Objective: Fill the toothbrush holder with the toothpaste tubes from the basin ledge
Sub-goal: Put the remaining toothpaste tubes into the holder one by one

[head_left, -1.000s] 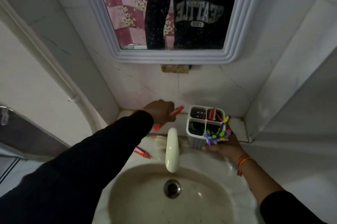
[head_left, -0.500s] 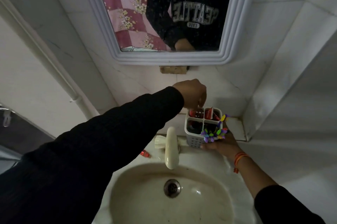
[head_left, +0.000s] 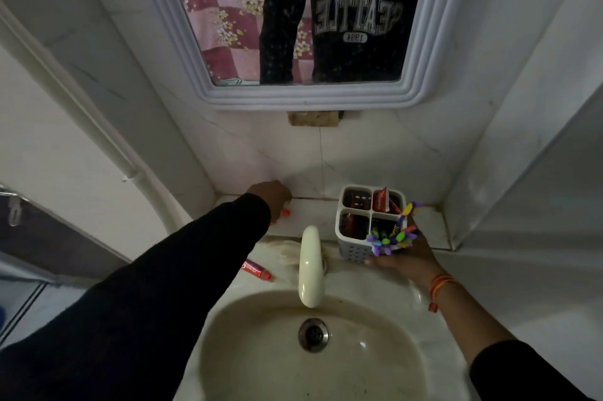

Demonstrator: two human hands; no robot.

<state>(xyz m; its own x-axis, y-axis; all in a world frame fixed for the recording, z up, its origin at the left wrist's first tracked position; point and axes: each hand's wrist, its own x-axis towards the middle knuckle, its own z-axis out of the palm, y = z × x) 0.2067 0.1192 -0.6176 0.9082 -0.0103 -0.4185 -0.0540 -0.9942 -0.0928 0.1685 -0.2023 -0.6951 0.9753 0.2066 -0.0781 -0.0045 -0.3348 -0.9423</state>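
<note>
Left hand [head_left: 272,196] closed over red toothpaste tube [head_left: 284,212]; toothbrush holder [head_left: 370,221] lies rightward, steadied by right hand [head_left: 406,257], fingers spread against its wall.

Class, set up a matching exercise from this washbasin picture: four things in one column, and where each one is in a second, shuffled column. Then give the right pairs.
Things:
1. toothbrush holder
2. left hand
3. red tube
4. drain

Places:
A. bottom of the basin
B. back ledge, left of the tap, on an orange-red tube
C. right of the tap, steadied by the right hand
D. basin rim, left of the tap

Pairs: 1-C, 2-B, 3-D, 4-A
</note>
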